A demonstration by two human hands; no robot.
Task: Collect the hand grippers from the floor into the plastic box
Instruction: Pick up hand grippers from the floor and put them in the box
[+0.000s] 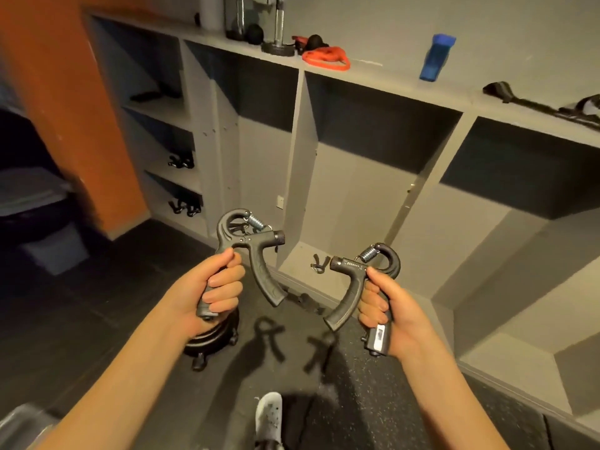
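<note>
Hidden parts: on each hand gripper one handle is covered by the fist, so only its ends show.
Cut off: a pale object (19, 423) sits at the bottom left corner, mostly out of view; I cannot tell if it is the plastic box.
Hard to make out: small black items (181, 161) lie on the left shelves, too small to name, and the left side of the room is dark.
Left hand (214, 287): raised in front of the body with the forearm coming from the lower left; the fingers are curled tight around one handle of the left-side hand gripper (261, 271).
Right hand (394, 315): raised at a similar height, fingers wrapped around one handle of the right-side hand gripper (349, 297).
Position of grippers: both are in the air above the dark floor (97, 319), near each other but apart, with the springs up and the free handles pointing down toward the middle.
Count: two hand grippers, two hands, and two gripper shadows (269, 339) on the floor.
Other things: one pale shoe (268, 420) at the bottom edge, one black wheeled base (211, 339) under the left hand, and on top of the grey shelf unit (298, 164) one orange band (324, 60) and one blue bottle (436, 58).
</note>
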